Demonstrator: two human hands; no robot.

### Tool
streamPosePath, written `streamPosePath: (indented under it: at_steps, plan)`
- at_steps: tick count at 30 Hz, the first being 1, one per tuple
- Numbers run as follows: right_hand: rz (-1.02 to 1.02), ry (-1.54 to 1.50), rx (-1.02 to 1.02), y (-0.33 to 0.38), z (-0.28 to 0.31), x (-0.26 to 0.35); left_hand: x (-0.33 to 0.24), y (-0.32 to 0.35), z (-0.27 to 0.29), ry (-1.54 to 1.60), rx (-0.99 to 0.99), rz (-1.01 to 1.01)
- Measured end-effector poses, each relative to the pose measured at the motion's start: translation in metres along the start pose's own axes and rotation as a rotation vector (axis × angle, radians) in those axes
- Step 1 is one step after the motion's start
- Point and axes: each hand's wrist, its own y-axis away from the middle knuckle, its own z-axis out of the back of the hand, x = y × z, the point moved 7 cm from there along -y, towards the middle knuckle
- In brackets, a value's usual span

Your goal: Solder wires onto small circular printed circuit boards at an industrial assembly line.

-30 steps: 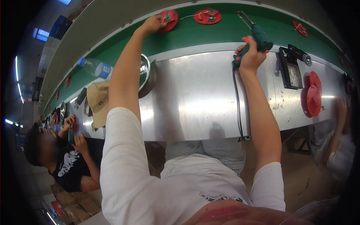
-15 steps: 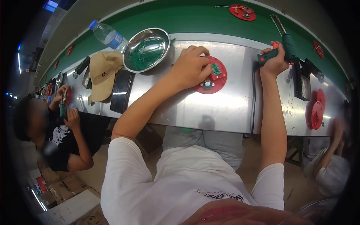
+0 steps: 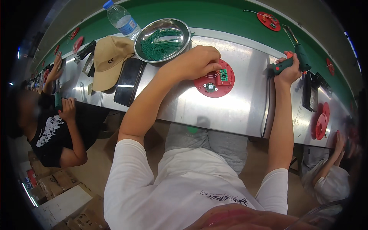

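Note:
On the metal bench lies a round red plastic disc (image 3: 226, 89) carrying a small green circuit board (image 3: 223, 75) and a round metal part like a small speaker (image 3: 210, 87). My left hand (image 3: 201, 62) reaches over the disc's upper left, thumb and fingers pinched on a thin pale wire (image 3: 210, 75) beside the board. The wire's end is hidden by the fingertips. Off to the right, my right hand (image 3: 288, 71) is wrapped around the handle of a green soldering gun (image 3: 302, 57). Its metal tip points up and away, apart from the disc.
A steel bowl (image 3: 187, 48) of green wires stands behind my left forearm. Near it are a water bottle (image 3: 124, 23), beige cap (image 3: 109, 63) and phone (image 3: 129, 82). Black holder (image 3: 309, 92) and more red discs (image 3: 321, 125) lie right. Co-workers sit on both sides.
My left fingers have closed together beside the board, uncovering the pale wires. The right hand still grips the soldering gun. The view has shifted; the left co-worker's one hand has risen.

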Motion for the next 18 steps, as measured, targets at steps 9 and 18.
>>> streamPosePath:
  at_steps: [9, 18]
  plan:
    - [0.009, 0.032, 0.044, 0.001, -0.004, -0.003, 0.068, 0.043, 0.098, -0.444, -0.314, 0.276]
    - [0.02, 0.029, 0.081, 0.005, -0.006, -0.003, 0.109, 0.042, 0.079, -0.243, -0.163, 0.36]
